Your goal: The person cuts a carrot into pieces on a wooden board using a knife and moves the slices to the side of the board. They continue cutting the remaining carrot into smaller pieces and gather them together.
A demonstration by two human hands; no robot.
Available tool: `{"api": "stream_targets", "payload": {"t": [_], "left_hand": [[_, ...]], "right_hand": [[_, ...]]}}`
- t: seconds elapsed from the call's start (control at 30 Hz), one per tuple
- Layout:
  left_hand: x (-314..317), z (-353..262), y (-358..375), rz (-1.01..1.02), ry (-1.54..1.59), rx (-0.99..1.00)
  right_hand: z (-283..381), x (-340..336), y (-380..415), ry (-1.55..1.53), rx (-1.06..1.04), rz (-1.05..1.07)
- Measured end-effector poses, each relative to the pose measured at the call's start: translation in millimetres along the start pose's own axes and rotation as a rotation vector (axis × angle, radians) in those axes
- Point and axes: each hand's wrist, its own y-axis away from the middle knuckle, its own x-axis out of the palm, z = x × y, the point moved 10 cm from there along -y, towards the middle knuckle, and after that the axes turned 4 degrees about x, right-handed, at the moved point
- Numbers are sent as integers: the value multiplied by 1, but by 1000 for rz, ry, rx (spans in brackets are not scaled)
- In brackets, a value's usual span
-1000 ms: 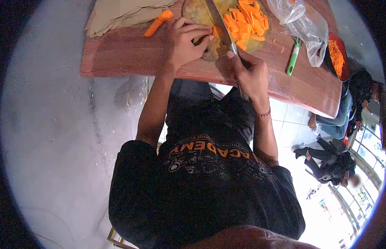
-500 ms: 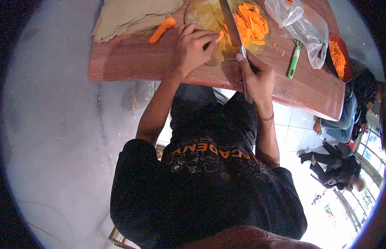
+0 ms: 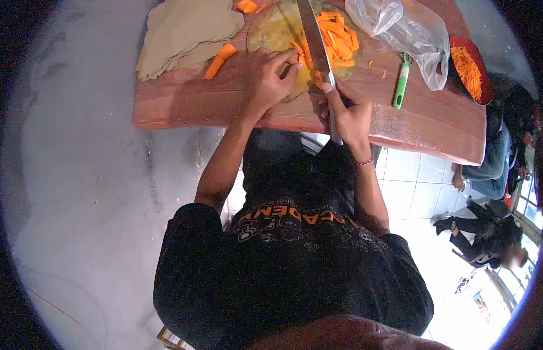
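My right hand (image 3: pixel 349 116) is wrapped around the handle of a long kitchen knife (image 3: pixel 316 38). Its blade points away from me over a round, yellowish cutting board (image 3: pixel 263 38). Left of the blade, my left hand (image 3: pixel 274 81) has thumb and fingertips closed around a small carrot piece (image 3: pixel 298 52), partly hidden by the fingers. Flat-cut carrot pieces (image 3: pixel 340 41) lie heaped on the board, right of the blade. A longer carrot chunk (image 3: pixel 220 61) rests on the wooden table (image 3: pixel 184 108), left of my left hand.
Brown paper-like sheets (image 3: pixel 190 35) lie at the table's left, with more carrot bits (image 3: pixel 247 6) beyond. A green-and-white peeler (image 3: pixel 402 81), a clear plastic bag (image 3: pixel 408 38) and a red dish (image 3: pixel 487 90) of shredded carrot (image 3: pixel 468 70) are on the right. A person (image 3: pixel 487 233) sits beyond.
My view has shifted slightly, so the table sits a little differently. The carrot piece at my left fingertips now shows as cut slivers beside the blade. Both hands keep their grip.
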Motion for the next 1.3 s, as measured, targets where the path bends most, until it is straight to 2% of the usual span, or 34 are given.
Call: {"api": "stream_targets", "payload": {"t": [0.17,0.23,0.37,0.47,0.53,0.63,0.77,0.83,0.97,1.03,1.17,1.23,1.27,1.3], "left_hand": [[-5,-9,-7,36,-194,135],[9,-10,-5,168,-186,254],[10,-6,-2,142,-202,279],[9,-1,-3,81,-292,165],[10,3,-2,2,-231,72],[9,9,-1,0,-175,-12],[6,18,9,-47,-121,-25],[5,30,14,-27,-36,-180],[16,38,9,-46,-122,-204],[20,32,-1,-5,-268,-204],[30,54,6,8,-297,-251],[27,72,20,-95,-251,-120],[25,77,25,-92,-250,-122],[17,78,27,-30,-273,-243]], "right_hand": [[5,-6,1,-83,-8,14],[3,-7,1,-116,4,23],[7,-9,2,-176,-44,6],[3,-10,1,-121,-30,4],[1,-10,0,-124,-26,16],[3,-7,1,-135,-26,40],[7,-6,2,-86,-35,36],[7,-6,3,-89,-31,38],[-1,-4,1,-142,-4,36],[-4,-4,0,-109,-1,32],[0,-5,1,-108,-15,30],[0,-5,1,-90,-13,22],[-1,-5,1,-76,-10,20],[-2,-4,1,-75,-5,21]]}}
